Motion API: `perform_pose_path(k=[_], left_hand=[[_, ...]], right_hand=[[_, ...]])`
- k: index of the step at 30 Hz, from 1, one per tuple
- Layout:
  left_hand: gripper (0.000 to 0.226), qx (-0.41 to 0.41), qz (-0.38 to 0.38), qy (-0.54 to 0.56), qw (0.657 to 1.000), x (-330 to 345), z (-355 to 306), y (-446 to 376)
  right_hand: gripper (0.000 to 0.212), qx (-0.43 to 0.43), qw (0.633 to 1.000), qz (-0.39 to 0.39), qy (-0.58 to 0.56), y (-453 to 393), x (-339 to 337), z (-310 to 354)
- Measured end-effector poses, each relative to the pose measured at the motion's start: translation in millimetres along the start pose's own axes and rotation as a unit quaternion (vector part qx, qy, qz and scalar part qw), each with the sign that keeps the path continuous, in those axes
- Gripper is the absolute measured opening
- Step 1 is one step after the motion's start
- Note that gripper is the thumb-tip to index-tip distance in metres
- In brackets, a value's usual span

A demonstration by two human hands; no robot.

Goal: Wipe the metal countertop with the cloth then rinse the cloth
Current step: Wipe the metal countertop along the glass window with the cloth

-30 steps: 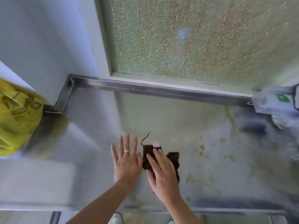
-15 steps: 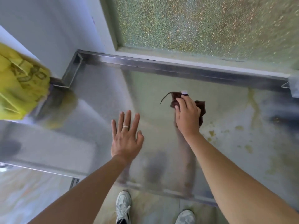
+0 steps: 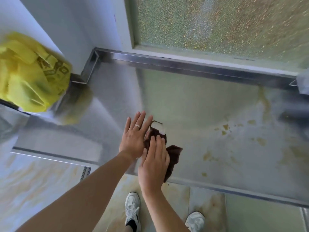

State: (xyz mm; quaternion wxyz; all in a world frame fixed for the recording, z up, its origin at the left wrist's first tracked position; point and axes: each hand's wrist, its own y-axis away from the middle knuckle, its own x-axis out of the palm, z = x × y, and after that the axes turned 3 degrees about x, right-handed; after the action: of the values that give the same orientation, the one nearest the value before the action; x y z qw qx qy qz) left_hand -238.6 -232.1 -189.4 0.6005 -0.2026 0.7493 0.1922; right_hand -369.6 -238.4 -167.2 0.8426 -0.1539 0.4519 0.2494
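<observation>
While the right hand [image 3: 154,166] lies flat on the dark brown cloth [image 3: 173,155] with its fingers [image 3: 158,144] close together and pressing down, the left hand [image 3: 133,137] rests just beside it on the metal surface [image 3: 192,111], palm down, fingers spread, a ring [image 3: 137,126] on one of them. The cloth lies under and to the right of the right fingers, near the front edge of the surface; one dark corner sticks out past the little-finger side, and a white label [image 3: 159,128] with a loose thread shows just beyond the fingertips, touching the outer fingers of the left hand. Neither hand pinches the cloth; the right one only presses it flat. Well to the right of the right fingers the surface carries yellowish stains [image 3: 224,128] and a streak running down from the raised back rim [image 3: 184,66]. Beyond both sets of fingertips that rim meets a frosted window [image 3: 217,25]. Far to the left of the left fingers a yellow plastic bag [image 3: 31,72] sits at the corner, its reflection on the metal. At the far right edge a pale, blurred object [image 3: 303,82] stands against the rim; what it is cannot be told. Below the wrists, past the front lip, two white shoes [image 3: 132,206] stand on a tiled floor [image 3: 41,181].
</observation>
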Motion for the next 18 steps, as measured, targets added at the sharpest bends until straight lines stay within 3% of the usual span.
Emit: perform_pose_path(k=[6,12,16,18], left_hand=[[0.058,-0.045,-0.025,0.028,0.998,0.7,-6.5,1.6],[0.063,-0.042,-0.034,0.05,0.997,3.8,-4.4,0.2],[0.063,-0.047,-0.031,0.058,0.997,3.5,-4.7,-0.9],[0.063,-0.048,-0.03,0.061,0.997,2.2,-5.1,-0.8]], right_hand=[[0.046,-0.126,0.985,0.04,0.107,-17.3,-26.5,-69.8],[0.05,-0.014,0.982,-0.008,0.186,-48.2,-89.6,-152.1],[0.049,0.09,0.987,-0.062,0.116,-37.5,-67.5,-109.9],[0.048,0.053,0.993,-0.059,0.091,-20.5,-37.1,-65.8]])
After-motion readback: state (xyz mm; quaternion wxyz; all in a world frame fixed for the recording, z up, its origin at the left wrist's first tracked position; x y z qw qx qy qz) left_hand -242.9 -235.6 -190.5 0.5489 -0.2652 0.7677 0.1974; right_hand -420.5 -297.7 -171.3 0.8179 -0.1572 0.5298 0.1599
